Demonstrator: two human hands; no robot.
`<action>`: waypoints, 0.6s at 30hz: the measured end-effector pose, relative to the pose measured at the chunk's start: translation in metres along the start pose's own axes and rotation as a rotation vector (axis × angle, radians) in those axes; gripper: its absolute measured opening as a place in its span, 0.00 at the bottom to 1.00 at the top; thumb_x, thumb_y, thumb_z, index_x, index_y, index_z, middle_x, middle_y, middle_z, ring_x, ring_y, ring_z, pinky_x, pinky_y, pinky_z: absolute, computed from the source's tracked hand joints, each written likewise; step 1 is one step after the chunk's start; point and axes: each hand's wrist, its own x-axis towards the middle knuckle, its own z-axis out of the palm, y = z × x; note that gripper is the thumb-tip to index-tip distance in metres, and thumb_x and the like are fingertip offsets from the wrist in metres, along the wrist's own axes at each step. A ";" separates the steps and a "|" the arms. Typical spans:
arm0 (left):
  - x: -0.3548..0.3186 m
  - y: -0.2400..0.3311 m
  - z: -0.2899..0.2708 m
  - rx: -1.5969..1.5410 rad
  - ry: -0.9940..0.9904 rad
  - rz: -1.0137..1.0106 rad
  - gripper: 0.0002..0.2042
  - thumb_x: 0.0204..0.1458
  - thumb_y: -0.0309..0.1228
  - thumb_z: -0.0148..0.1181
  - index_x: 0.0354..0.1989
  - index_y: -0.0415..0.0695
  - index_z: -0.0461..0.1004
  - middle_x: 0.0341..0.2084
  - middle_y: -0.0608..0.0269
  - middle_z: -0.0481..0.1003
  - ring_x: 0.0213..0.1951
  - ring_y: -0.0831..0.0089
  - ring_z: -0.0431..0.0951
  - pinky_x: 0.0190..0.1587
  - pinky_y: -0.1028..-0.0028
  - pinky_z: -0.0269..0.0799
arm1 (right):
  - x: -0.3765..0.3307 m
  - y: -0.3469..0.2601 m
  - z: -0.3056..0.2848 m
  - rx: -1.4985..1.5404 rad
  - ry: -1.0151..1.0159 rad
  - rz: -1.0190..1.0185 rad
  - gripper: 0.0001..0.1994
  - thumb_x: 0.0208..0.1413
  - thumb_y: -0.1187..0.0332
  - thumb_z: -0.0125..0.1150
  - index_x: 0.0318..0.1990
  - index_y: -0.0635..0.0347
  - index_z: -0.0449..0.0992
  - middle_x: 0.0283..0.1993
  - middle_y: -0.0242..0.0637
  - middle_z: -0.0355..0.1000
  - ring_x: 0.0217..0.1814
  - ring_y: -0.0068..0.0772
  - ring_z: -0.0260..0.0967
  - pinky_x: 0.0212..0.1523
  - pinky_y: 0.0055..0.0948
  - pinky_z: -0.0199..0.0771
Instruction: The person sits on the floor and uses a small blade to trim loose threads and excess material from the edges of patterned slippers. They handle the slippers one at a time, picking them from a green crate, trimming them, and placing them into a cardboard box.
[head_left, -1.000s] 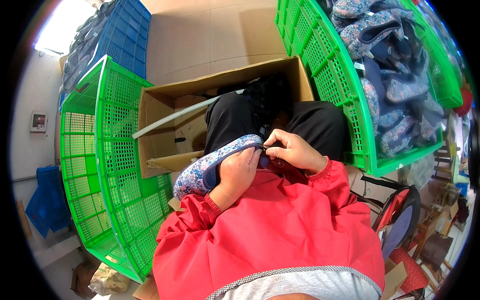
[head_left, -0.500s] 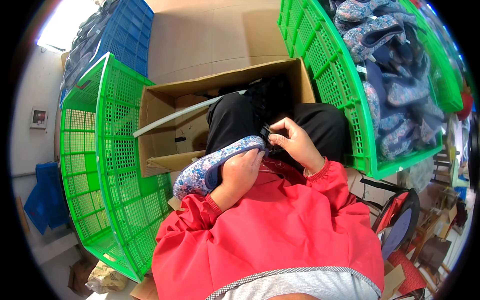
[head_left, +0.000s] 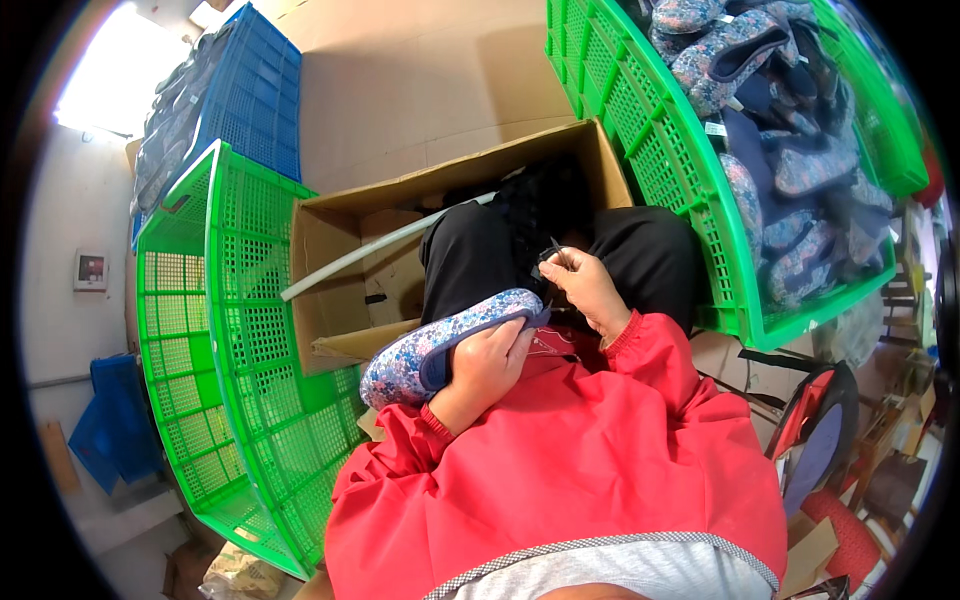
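Observation:
A floral slipper (head_left: pixel 410 355), blue, white and pink with dark blue edging, lies slanted over my lap. My left hand (head_left: pixel 485 365) is partly inside its opening, gripping it near the right end. Just right of the slipper, my right hand (head_left: pixel 590 285) pinches a small dark pointed tool (head_left: pixel 553 252) between thumb and fingers. It resembles thread snips, but most of it is hidden. The tool is held apart from the slipper, above the gap between my knees.
An open cardboard box (head_left: pixel 340 240) with a pale rod (head_left: pixel 385 247) across it lies ahead. At left stand a green crate (head_left: pixel 250 330) and a blue crate (head_left: pixel 255 100). Another green crate (head_left: pixel 650 130), at right, is heaped with floral slippers (head_left: pixel 800 170).
My right hand has turned slightly, and the dark tool's tip now points upward rather than toward the slipper. The slipper stays in my left hand. The whole view has shifted a little.

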 end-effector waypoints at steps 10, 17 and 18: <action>-0.013 -0.011 -0.013 -0.056 0.170 0.059 0.08 0.48 0.19 0.67 0.38 0.32 0.79 0.25 0.49 0.79 0.25 0.56 0.80 0.30 0.67 0.75 | 0.000 -0.002 -0.024 -0.590 -0.158 -0.188 0.18 0.64 0.59 0.60 0.52 0.65 0.78 0.48 0.46 0.79 0.51 0.40 0.77 0.52 0.33 0.74; -0.010 -0.012 -0.011 -0.087 0.193 -0.033 0.09 0.52 0.20 0.66 0.41 0.32 0.78 0.28 0.50 0.80 0.29 0.59 0.82 0.35 0.68 0.76 | -0.033 -0.038 0.001 -0.380 -0.426 -0.507 0.15 0.66 0.64 0.57 0.54 0.64 0.78 0.54 0.43 0.77 0.57 0.33 0.74 0.59 0.31 0.70; -0.009 -0.011 -0.011 -0.092 0.216 -0.074 0.09 0.52 0.21 0.66 0.41 0.32 0.78 0.29 0.50 0.80 0.30 0.59 0.82 0.36 0.68 0.76 | -0.031 -0.029 0.003 -0.480 -0.323 -0.520 0.14 0.65 0.65 0.58 0.52 0.64 0.78 0.52 0.44 0.78 0.55 0.33 0.76 0.56 0.31 0.72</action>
